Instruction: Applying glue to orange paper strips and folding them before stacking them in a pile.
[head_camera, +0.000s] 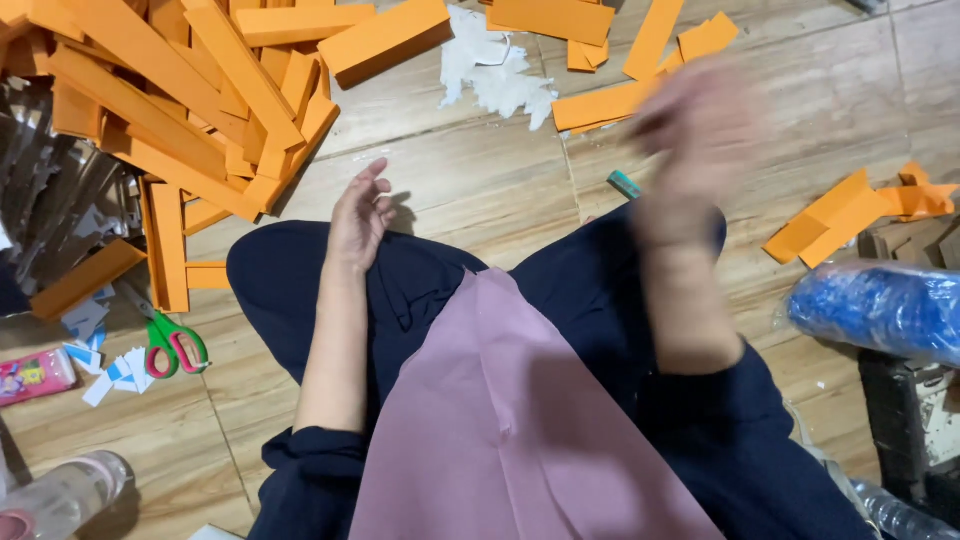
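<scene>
Hands empty over tiled floor (450, 190), seated cross-legged.

Left hand (360, 220) resting on knee, fingers loosely curled, gripping nothing; nearest to orange paper strips (190, 110), heaped up-left toward floor's far-left corner, long axes fanned diagonally. Scissors (170, 342) lower left. Right hand (695, 130) raised, motion-blurred: grip impossible to tell; loose strips just beyond.

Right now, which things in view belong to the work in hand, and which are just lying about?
Work in hand:
- orange paper strips, nearest the left hand
- loose orange strips by the blurred right hand
- green-handled scissors
- white scraps

Lying about:
- blue plastic-wrapped roll
- pink packet
- clear bottle
</scene>
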